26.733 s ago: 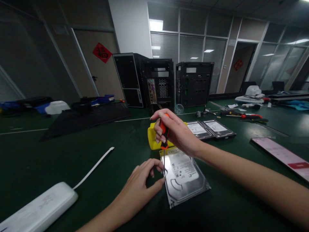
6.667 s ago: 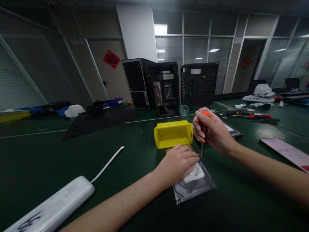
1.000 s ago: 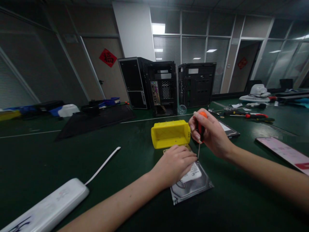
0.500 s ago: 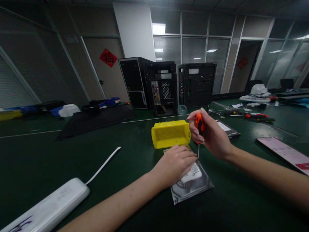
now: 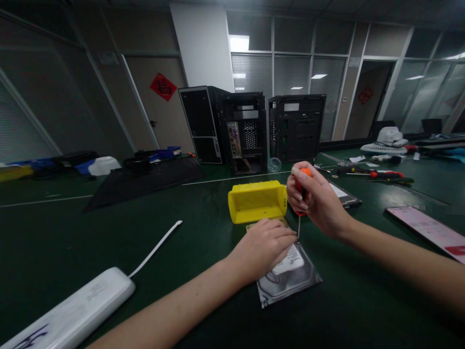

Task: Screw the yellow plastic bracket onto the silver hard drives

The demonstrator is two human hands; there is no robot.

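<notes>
A silver hard drive [image 5: 292, 278] lies flat on the green table [image 5: 181, 300] in front of me. My left hand [image 5: 263, 247] rests palm down on its far half, fingers together, pressing it against the table. My right hand [image 5: 316, 201] is closed round the orange handle of a small screwdriver [image 5: 300, 194] held upright. The thin shaft runs down to the drive's far right edge, right by my left fingertips. A yellow plastic box [image 5: 257, 201] stands on its side just behind the drive, its opening facing me.
A white power strip [image 5: 69, 310] with its cable lies at the near left. Another hard drive [image 5: 343, 194] sits behind my right hand. A phone [image 5: 428, 231] lies at right. Two open computer cases [image 5: 250, 128] stand at the back, loose tools [image 5: 381, 175] at far right.
My right hand's fingers have shifted round the screwdriver handle, now covering more of it, while the tip stays at the same spot on the drive. My left hand has not moved.
</notes>
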